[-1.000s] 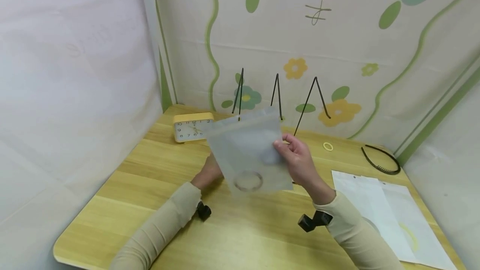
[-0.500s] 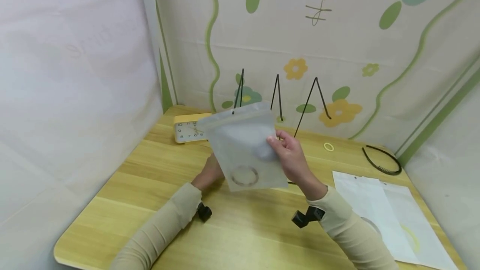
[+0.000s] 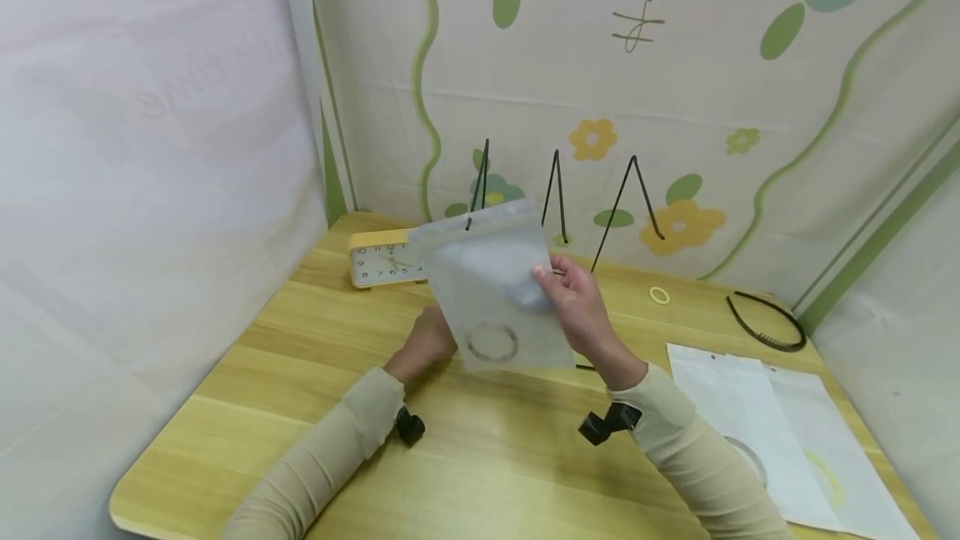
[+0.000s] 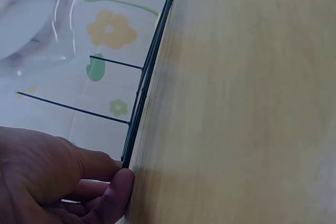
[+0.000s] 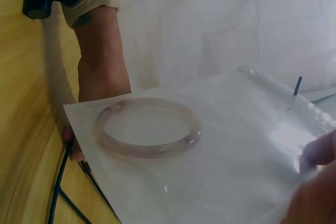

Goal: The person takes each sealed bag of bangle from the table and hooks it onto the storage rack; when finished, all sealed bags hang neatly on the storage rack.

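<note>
A translucent zip bag (image 3: 487, 290) with a pale pinkish bangle (image 3: 492, 342) inside hangs tilted in front of a black wire rack (image 3: 634, 190). My right hand (image 3: 581, 307) pinches the bag's right edge between thumb and fingers. At the top strip, the tip of the rack's left prong (image 3: 468, 225) shows in front of the bag. In the right wrist view this prong tip (image 5: 298, 85) sticks out by the bag's seal. Partly behind the bag, my left hand (image 3: 427, 344) is low at the rack; the left wrist view has its thumb and fingers pinching the end of the base bar (image 4: 143, 93).
A yellow alarm clock (image 3: 386, 261) stands behind my left hand. On the right lie a yellow ring (image 3: 659, 296), a black headband (image 3: 767, 323) and white bags (image 3: 750, 407) with ring-shaped things inside. A flower-printed cloth (image 3: 525, 65) hangs behind the wooden table (image 3: 480, 473).
My right hand has moved a little left and up with the bag, raising its lower edge. The left prong's tip has come to show in front of the bag's top strip. My left hand stays put.
</note>
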{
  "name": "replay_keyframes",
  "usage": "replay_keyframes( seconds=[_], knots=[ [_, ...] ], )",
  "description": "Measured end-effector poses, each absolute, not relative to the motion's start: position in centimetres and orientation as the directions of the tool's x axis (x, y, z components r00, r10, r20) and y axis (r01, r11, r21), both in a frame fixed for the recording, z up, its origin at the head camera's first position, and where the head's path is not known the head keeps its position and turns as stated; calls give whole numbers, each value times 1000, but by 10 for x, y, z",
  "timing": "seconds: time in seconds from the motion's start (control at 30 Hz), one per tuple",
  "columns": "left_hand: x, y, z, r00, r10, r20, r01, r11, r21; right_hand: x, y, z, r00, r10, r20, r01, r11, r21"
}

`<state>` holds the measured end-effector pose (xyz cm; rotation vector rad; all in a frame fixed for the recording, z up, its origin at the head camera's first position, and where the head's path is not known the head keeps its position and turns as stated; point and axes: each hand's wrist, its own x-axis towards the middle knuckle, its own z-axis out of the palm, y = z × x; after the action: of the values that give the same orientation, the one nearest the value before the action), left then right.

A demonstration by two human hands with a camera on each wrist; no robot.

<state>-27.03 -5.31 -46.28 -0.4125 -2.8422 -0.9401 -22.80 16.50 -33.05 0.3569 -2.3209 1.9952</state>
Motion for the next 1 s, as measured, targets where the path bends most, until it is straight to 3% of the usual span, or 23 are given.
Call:
replay_keyframes(
  seconds=[0.3, 1.0],
  knots=[
    [-273, -56, -463, -971, 218, 99, 235, 791, 565, -243, 162, -330, -978, -88, 191, -202, 142, -969],
    [-274, -53, -462, -976, 212, 42, 194, 773, 604, -281, 158, -339, -966, -3, 258, -258, 34, -965]
  ],
)
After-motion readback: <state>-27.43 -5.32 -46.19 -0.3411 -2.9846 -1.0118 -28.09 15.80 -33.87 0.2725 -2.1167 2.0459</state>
